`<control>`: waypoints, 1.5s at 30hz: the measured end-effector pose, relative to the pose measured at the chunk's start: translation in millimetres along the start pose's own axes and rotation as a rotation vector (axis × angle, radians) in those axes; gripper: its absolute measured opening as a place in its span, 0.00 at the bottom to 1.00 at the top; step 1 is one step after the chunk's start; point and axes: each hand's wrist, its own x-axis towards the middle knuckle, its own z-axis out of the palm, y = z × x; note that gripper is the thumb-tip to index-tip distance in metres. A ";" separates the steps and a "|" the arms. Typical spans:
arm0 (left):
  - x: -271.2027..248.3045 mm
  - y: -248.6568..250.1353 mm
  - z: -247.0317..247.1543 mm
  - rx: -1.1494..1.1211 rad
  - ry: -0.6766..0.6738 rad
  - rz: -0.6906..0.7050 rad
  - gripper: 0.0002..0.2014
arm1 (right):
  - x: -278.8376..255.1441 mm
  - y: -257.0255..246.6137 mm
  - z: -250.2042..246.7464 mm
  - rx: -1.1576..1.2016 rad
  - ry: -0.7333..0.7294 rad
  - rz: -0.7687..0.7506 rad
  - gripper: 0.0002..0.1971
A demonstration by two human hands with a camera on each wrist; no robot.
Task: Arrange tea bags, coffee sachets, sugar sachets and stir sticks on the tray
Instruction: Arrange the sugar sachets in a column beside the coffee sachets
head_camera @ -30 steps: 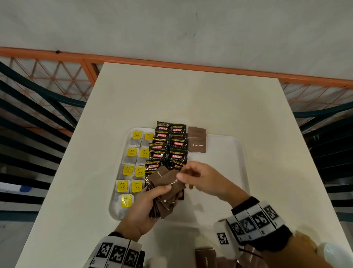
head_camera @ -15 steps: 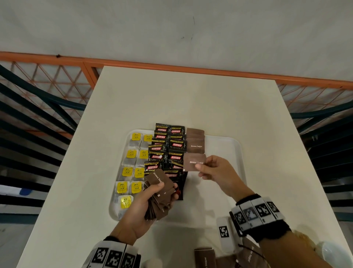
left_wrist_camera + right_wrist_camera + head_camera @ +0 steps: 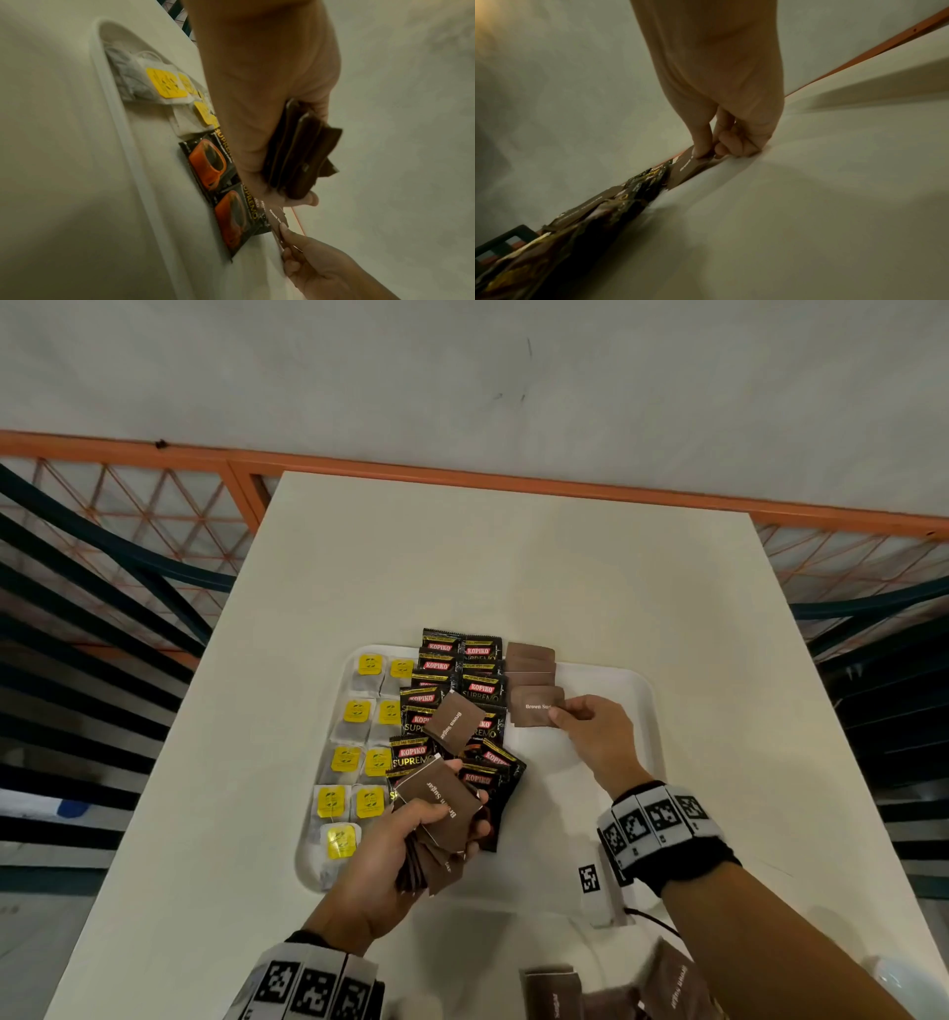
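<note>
A white tray (image 3: 634, 690) holds two columns of yellow-tagged tea bags (image 3: 354, 711) at its left and black coffee sachets (image 3: 480, 685) in its middle. Brown sugar sachets (image 3: 529, 660) lie in a row to the right of the coffee. My right hand (image 3: 595, 726) pinches one brown sugar sachet (image 3: 534, 713) (image 3: 687, 168) low over the tray, below that row. My left hand (image 3: 390, 850) grips a stack of brown sugar sachets (image 3: 441, 803) (image 3: 298, 154) above the tray's near side. One sachet (image 3: 454, 721) sticks up from the top of the stack.
More brown sachets (image 3: 554, 994) lie on the white table at the near edge. A white object (image 3: 904, 983) sits at the near right corner. An orange railing (image 3: 462, 474) runs behind the table's far edge. The tray's right half (image 3: 606, 814) is bare.
My right hand took one sugar sachet from the stack and carried it away and right, down to the tray below the sugar row. My left hand stayed in place with the stack.
</note>
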 end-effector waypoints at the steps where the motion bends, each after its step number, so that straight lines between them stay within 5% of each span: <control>1: -0.6 0.0 -0.3 0.014 0.000 0.001 0.21 | 0.1 -0.2 0.8 -0.017 0.016 -0.006 0.08; 7: -5.2 -2.1 -6.8 0.033 -0.003 0.005 0.23 | -5.1 -4.8 2.3 -0.046 0.059 -0.032 0.12; 10: -8.5 -1.9 -10.3 0.027 0.002 0.002 0.23 | -18.3 -16.2 7.4 -0.161 0.101 -0.215 0.14; 16: -17.9 -1.2 -15.9 0.033 0.037 -0.003 0.20 | -45.9 -40.4 45.6 -0.373 -0.253 -0.488 0.28; 21: -27.5 -1.5 -23.4 0.048 0.089 -0.033 0.20 | -45.4 -46.8 63.1 -0.527 -0.315 -0.546 0.37; 27: -32.9 -3.3 -28.0 0.041 0.116 -0.032 0.17 | -45.2 -52.5 65.3 -0.506 -0.291 -0.530 0.36; 35: -30.3 -3.3 -22.7 0.064 0.107 -0.016 0.18 | -44.0 -63.9 48.2 -0.373 -0.342 -0.484 0.10; 39: -29.0 -3.8 -21.0 0.072 0.078 -0.013 0.25 | -46.5 -66.5 25.8 -0.035 -0.345 -0.320 0.04; 45: -22.4 -4.4 -12.9 0.065 0.004 0.008 0.27 | -47.1 -47.6 -13.5 0.400 -0.458 -0.107 0.23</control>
